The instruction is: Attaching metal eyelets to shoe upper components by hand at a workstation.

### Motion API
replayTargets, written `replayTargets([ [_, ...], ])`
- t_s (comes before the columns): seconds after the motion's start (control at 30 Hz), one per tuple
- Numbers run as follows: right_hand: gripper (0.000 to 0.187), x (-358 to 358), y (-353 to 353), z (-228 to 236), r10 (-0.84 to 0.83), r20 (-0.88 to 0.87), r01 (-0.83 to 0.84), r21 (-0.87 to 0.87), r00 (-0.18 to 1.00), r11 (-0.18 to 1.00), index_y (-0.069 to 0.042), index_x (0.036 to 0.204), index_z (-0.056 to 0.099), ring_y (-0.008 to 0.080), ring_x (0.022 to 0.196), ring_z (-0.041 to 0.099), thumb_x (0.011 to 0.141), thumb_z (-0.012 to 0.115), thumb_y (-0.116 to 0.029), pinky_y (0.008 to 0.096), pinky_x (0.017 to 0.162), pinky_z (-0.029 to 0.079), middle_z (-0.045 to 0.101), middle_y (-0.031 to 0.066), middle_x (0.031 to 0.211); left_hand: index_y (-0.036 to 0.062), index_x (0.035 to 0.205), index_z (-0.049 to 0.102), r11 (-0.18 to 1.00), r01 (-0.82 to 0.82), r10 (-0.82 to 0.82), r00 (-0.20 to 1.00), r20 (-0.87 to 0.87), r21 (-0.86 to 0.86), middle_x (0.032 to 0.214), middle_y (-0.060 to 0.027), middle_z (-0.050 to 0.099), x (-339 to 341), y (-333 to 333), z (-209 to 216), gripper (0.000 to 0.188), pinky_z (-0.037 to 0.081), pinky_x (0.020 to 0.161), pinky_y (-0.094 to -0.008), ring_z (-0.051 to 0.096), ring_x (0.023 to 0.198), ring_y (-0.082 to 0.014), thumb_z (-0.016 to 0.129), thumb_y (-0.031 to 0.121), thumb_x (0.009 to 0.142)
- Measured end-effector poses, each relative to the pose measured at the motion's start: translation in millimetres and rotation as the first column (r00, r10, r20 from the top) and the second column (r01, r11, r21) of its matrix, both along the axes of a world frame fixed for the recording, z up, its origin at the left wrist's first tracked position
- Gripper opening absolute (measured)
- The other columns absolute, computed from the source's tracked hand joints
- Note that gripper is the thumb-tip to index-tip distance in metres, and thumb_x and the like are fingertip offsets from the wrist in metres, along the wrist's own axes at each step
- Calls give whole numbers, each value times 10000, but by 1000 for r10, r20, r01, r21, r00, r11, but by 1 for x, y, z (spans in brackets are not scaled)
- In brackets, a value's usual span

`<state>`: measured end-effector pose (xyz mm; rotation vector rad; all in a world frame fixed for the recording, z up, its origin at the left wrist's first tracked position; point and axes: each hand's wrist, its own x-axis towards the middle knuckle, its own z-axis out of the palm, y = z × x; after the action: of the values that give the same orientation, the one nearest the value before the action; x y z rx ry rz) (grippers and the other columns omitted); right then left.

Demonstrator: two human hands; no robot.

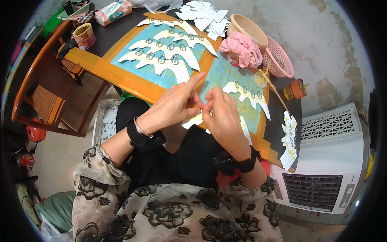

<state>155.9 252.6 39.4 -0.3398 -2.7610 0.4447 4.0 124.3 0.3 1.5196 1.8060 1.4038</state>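
Note:
My left hand [171, 104] is in a pinch at the table's near edge, its index finger stretched out. My right hand [225, 121] pinches beside it, the fingertips of both nearly meeting around something too small to make out. Under my hands lies a white, wavy-edged cut piece [193, 121], mostly hidden. Further right rests a similar piece [248, 93] with a row of small dark metal rings on it. Several more ringed pieces [159, 63] are lined up on the blue sheet [125, 58] to the far left, their surfaces tinted yellowish.
At the back lies a pile of white pieces [205, 16]. Baskets [278, 58], a pink cloth [244, 48], a stick [278, 94] and an orange-brown jar [296, 89] stand right. A tin [84, 36], tissue pack [113, 13] and wooden chair [48, 92] are left; an air cooler [322, 161] is at right.

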Motion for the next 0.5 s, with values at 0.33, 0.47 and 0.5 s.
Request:
replayTargets([
  [0.33,191,11,1,-41,-69,-329,-108,-492,942,864,-18,1030,512,346,947,595,918,627,86,433,851,477,601,138,989,126,1635,371,998,-6,12,996,-92,67,929,-60,720,1,0,-2,882,551,833,-386,671,883,-254,785,38,861],
  [0.47,180,23,8,-34,57,-280,-158,-353,958,922,-55,979,515,312,946,588,912,623,73,415,874,446,648,93,975,134,1546,516,999,5,1,984,-175,36,952,-9,755,3,-2,5,750,501,922,-390,626,958,-261,800,90,853],
  [0.5,180,24,11,-32,61,-280,-161,-354,958,921,-55,979,515,312,946,588,912,623,73,415,874,446,648,93,975,134,1546,516,999,2,5,985,-175,35,952,-9,755,3,-2,6,750,501,922,-390,626,958,-261,800,90,853],
])
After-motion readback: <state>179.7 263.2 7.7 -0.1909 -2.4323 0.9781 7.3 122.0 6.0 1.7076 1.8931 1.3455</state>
